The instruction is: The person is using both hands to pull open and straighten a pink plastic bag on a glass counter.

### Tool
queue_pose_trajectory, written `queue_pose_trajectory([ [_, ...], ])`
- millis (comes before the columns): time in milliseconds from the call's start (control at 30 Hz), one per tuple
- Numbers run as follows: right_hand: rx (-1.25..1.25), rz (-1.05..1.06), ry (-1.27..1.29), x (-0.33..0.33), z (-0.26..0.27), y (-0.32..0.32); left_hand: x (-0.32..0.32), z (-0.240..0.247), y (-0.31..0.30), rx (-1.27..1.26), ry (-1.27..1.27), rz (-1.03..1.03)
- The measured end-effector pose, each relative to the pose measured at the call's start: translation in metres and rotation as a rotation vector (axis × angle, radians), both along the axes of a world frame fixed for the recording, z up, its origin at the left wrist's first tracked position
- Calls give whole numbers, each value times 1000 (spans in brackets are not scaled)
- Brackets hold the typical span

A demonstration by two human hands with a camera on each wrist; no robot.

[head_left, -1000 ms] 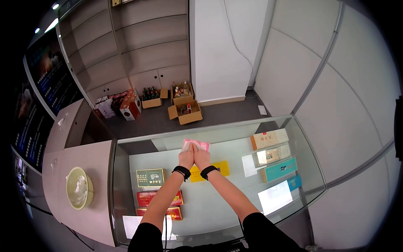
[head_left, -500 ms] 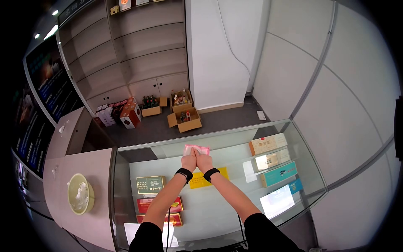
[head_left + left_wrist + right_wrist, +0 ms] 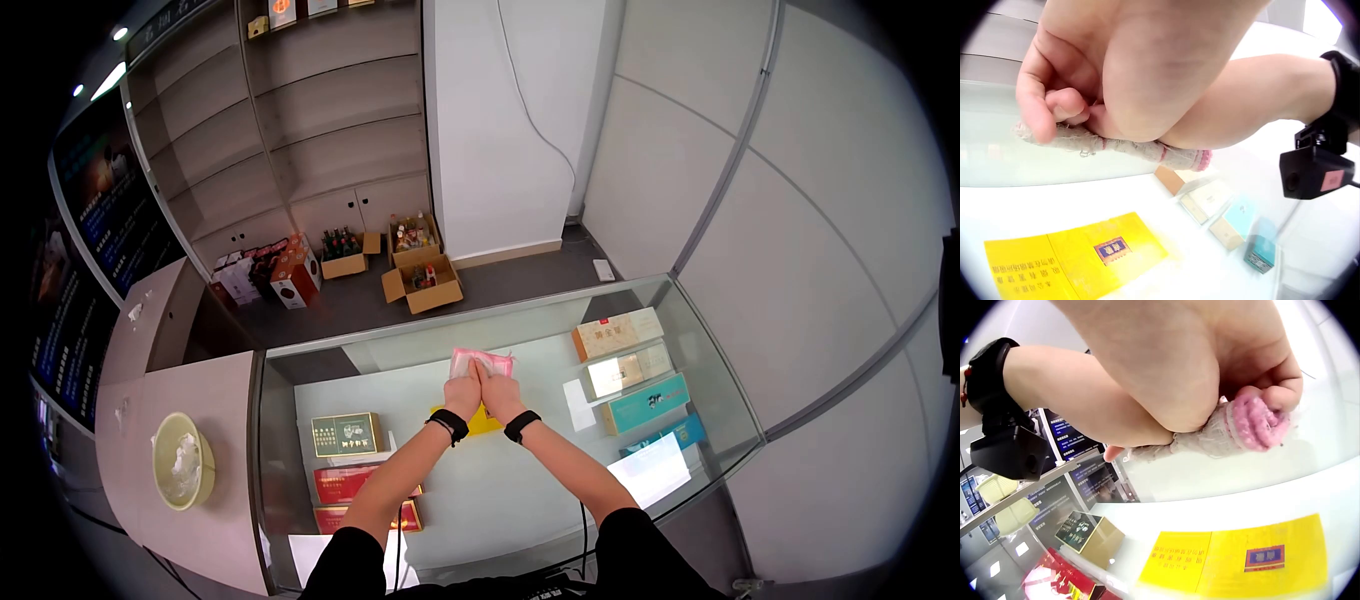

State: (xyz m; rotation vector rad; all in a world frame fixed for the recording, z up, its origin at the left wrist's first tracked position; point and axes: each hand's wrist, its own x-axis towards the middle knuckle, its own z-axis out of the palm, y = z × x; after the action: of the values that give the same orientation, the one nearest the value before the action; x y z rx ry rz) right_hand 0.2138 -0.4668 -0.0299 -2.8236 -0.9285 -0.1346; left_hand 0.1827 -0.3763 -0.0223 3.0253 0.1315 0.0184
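Both hands grip one pink and white cloth (image 3: 484, 358), bunched into a roll, over the glass top of the display counter (image 3: 470, 530). In the head view the left hand (image 3: 461, 396) and the right hand (image 3: 501, 396) meet side by side, thumbs forward. The left wrist view shows curled fingers around the greyish-white cloth roll (image 3: 1138, 150), its pink edge at the far end. The right hand (image 3: 1241, 356) curls over the end with the rolled pink edge. Beneath the glass, below the hands, lies a yellow box (image 3: 1079, 256), partly hidden by them in the head view.
Inside the counter, a green box (image 3: 346, 435) and red boxes (image 3: 345, 483) lie left; beige, turquoise (image 3: 646, 403) and blue boxes lie right. A yellowish basin (image 3: 204, 470) stands on the side counter. Beyond, cardboard boxes (image 3: 432, 298) with bottles sit on the floor.
The hands and cloth have shifted to the right over the glass relative to the yellow box, still gripping together. The head view has also tilted and shifted slightly.
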Motion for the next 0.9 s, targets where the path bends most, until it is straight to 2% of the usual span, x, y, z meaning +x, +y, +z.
queue_pose_trajectory([
  [300,32,132,-99,-89,1,-44,-102,4,-38,25,43,-79],
  [367,13,153,-70,-102,6,-51,-113,4,-41,-28,-18,-143],
  [467,-5,109,-3,-107,13,-50,-107,0,-39,-11,-8,-138],
  [633,79,81,-66,-66,-3,-32,-74,-1,-27,-21,-6,-149],
  [700,72,54,-99,-59,-5,-27,-61,-4,-22,-46,-131,-126],
  [900,-31,-16,-137,-58,-3,-21,-58,6,-21,36,-42,-72],
])
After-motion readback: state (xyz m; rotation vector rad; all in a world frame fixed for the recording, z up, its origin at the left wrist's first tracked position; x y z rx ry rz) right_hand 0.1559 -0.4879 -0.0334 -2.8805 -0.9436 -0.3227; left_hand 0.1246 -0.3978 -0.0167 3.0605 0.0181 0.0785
